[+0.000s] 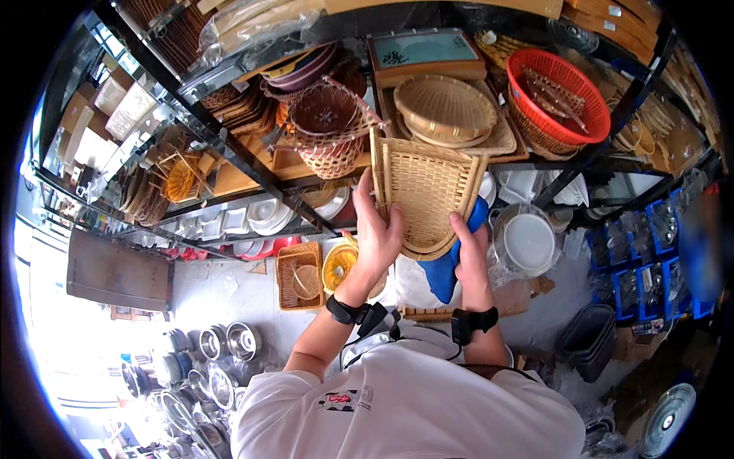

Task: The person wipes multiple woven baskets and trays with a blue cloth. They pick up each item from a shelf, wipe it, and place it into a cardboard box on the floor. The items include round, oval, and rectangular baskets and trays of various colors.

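Note:
Between my two hands is a woven bamboo scoop basket (431, 195), its inside turned towards me and its wide end pointing at the shelf. My left hand (378, 229) grips its left rim, the thumb over the edge. My right hand (471, 252) holds the lower right rim and also has a blue cloth (440, 277) bunched against it. Part of the cloth shows behind the basket's right side. Just beyond the basket, round bamboo trays (444, 106) lie stacked on the shelf. An openwork basket with a dark bowl (325, 109) stands to their left.
A red plastic basket (593, 109) holding woven pieces sits at the shelf's right. White dishes (269, 215) fill the lower shelf. On the floor are a rectangular wicker basket (282, 287) and metal pots (213, 342). Blue bins (626, 292) stand at right, near a dark tub (585, 338).

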Action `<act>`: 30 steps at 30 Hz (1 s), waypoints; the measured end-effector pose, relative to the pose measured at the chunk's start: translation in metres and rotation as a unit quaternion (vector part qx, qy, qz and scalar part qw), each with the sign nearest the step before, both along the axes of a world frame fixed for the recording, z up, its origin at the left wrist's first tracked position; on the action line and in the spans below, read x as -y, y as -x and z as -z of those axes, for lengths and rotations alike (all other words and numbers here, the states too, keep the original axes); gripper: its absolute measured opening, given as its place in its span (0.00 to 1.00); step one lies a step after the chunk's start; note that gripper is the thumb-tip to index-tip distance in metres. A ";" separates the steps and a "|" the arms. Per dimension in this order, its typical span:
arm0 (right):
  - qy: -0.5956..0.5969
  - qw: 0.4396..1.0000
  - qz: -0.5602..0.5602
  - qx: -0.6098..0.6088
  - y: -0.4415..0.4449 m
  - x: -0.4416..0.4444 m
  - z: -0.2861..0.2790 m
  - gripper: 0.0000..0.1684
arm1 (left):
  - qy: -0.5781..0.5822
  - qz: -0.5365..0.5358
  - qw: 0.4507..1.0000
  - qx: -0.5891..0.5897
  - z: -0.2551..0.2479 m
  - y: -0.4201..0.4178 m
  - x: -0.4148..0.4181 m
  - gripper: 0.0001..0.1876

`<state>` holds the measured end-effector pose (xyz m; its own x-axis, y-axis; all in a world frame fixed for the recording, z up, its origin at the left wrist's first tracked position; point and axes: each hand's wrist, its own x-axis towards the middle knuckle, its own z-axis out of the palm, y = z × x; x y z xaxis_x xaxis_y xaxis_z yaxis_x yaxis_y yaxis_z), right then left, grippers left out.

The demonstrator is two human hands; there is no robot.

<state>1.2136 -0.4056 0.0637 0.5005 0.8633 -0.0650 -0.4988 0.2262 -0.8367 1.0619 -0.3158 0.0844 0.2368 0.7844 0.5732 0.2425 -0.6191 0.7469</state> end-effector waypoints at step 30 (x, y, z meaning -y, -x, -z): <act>-0.094 0.887 0.038 0.451 0.266 0.060 0.003 0.23 | 0.377 0.138 0.842 0.361 0.018 0.233 0.113 0.12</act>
